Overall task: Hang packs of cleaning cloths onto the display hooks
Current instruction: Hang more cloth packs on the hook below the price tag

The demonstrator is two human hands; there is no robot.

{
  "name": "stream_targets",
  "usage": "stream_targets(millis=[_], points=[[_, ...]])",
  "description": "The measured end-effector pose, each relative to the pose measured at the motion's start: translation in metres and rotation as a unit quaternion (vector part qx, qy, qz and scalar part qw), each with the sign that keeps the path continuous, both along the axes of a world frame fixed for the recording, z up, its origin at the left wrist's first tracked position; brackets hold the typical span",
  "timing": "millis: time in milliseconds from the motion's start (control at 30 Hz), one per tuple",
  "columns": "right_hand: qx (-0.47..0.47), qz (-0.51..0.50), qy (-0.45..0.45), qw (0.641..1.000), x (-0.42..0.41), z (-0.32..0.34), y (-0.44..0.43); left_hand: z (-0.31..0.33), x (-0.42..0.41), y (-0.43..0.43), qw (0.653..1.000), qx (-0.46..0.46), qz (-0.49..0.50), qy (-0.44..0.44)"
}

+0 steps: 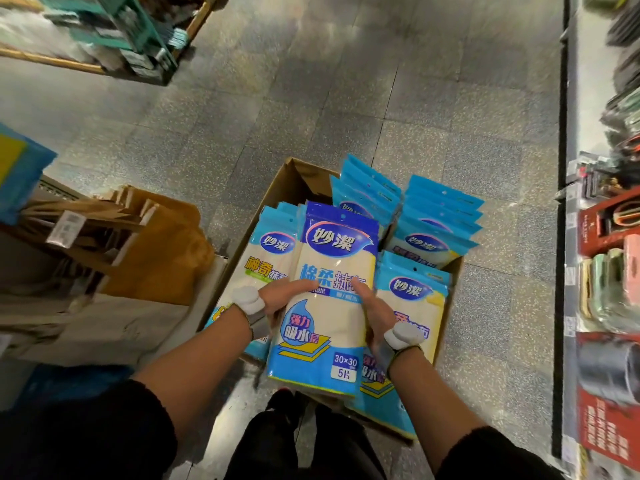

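A stack of blue-and-cream cleaning cloth packs point(332, 299) is held between both my hands above an open cardboard box point(277, 192) on the floor. My left hand point(280, 299) grips the stack's left edge, thumb across the front. Its right edge is gripped by my right hand point(372, 306). More packs point(436, 223) stand in rows inside the box, hang holes up. No display hooks are plainly visible.
Brown paper bags point(152, 244) and cartons sit left of the box. A shelf edge point(568, 202) with hanging goods runs down the right side. A wooden rack point(114, 36) with teal items stands at the top left. Grey tiled floor point(346, 81) lies beyond the box.
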State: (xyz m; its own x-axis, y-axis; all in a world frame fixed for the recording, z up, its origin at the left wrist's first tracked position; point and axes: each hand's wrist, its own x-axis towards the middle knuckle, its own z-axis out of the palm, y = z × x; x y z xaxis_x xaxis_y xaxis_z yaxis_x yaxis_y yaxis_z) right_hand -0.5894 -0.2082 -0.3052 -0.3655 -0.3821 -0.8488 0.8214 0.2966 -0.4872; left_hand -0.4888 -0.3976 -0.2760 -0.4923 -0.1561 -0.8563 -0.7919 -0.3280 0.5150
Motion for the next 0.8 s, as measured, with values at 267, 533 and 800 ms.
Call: stream_targets(millis=[267,533,800], points=[[-0.081,0.007,0.085,0.993,-0.019,0.049,-0.042,0.046,0.034,-0.001,0.984,0.076,0.123,0.099],[-0.154,0.117,0.003,0.981,0.040,0.084,-0.099,0.073,0.124,-0.057,0.956,-0.007,0.272,0.109],[-0.185,0.206,0.000,0.961,0.130,0.104,-0.140,0.085,0.247,-0.069,0.938,0.009,0.317,0.140]])
